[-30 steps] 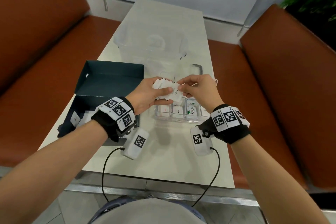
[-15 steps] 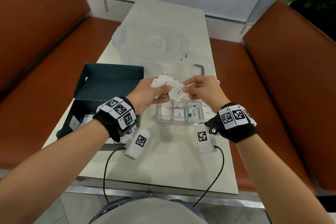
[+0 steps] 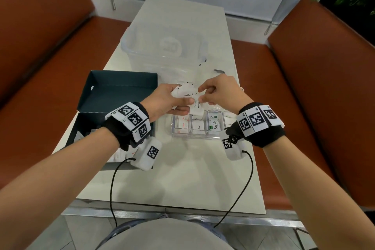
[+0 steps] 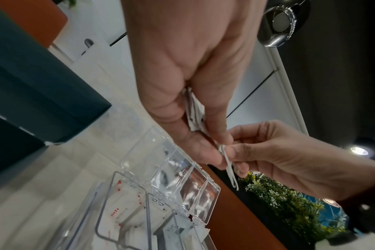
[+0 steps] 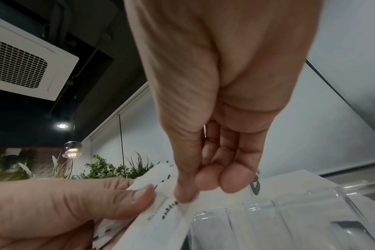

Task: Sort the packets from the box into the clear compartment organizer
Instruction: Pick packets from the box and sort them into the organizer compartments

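Note:
My left hand grips a fanned stack of white pepper packets just above the clear compartment organizer. My right hand pinches one packet at the stack's right edge; it hangs down toward the organizer. In the left wrist view the right hand pinches that thin packet next to the left hand's fingertips. The right wrist view shows the right hand on the packet. The organizer's near compartments hold red-print, pepper and Stevia packets. The dark teal box lies open at left, with several packets inside.
A large clear storage tub stands behind the organizer. A small metal bent key lies to its right. Brown benches flank the narrow white table. Cables hang from both wrist units over the table's near edge.
Both hands have stayed above the organizer. The packet in the right hand has swung from level with the fan to hanging below it, and the fan has closed up a little.

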Demonstrator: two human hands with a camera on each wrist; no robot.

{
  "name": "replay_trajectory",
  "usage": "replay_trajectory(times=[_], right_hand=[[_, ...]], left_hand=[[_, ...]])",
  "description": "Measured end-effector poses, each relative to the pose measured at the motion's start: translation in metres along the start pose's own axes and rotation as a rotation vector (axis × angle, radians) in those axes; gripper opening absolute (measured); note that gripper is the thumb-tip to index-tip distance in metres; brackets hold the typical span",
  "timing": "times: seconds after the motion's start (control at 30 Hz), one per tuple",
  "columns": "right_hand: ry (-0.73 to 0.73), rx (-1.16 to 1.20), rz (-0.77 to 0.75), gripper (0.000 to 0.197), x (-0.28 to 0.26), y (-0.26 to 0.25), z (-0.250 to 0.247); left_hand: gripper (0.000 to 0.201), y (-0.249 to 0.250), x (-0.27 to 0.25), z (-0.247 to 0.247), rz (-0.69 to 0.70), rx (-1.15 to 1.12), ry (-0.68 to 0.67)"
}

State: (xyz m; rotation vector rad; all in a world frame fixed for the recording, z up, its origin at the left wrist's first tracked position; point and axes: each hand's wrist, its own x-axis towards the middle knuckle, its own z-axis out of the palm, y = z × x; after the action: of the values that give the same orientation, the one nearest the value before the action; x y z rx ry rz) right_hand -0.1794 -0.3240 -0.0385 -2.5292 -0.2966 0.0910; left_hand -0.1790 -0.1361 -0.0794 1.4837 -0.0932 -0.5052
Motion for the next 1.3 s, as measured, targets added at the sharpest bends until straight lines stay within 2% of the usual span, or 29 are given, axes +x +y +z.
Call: replay_trajectory(times=[0.2,0.4,0.53,0.63,0.73,0.87,1.03,1.2,1.3], right_hand=[[-0.02,0.038,0.022,0.019,0.002,0.007,0.0],[-0.093,0.304,0.128,0.009,0.0,0.023,-0.001],[-0.024,0.392,0.163,0.01,0.001,0.038,0.002],[0.036,0.257,0.143,0.013,0.0,0.049,0.015],[0.029,0.061,0.07,0.011,0.001,0.053,0.038],[0.037,-0.204,0.008,0.019,0.006,0.058,0.063],[0.086,-0.347,-0.018,0.023,0.003,0.061,0.078],[0.005,-0.549,-0.049,0.023,0.003,0.058,0.086],[-0.008,-0.58,-0.077,0.02,0.003,0.057,0.09]], left_hand=[[0.025,-0.001,0.003,0.004,0.01,0.01,0.003],[0.02,-0.003,0.005,0.005,0.017,0.042,0.025],[0.023,-0.005,0.004,0.0,-0.01,0.007,0.05],[0.028,-0.008,0.003,-0.006,-0.028,-0.02,0.107],[0.027,-0.009,0.0,-0.011,-0.038,-0.043,0.141],[0.024,-0.01,-0.004,-0.012,-0.04,-0.053,0.159],[0.023,-0.014,-0.009,-0.013,-0.039,-0.063,0.167],[0.029,-0.017,-0.012,-0.014,-0.053,-0.057,0.167],[0.026,-0.018,-0.015,-0.015,-0.054,-0.063,0.16]])
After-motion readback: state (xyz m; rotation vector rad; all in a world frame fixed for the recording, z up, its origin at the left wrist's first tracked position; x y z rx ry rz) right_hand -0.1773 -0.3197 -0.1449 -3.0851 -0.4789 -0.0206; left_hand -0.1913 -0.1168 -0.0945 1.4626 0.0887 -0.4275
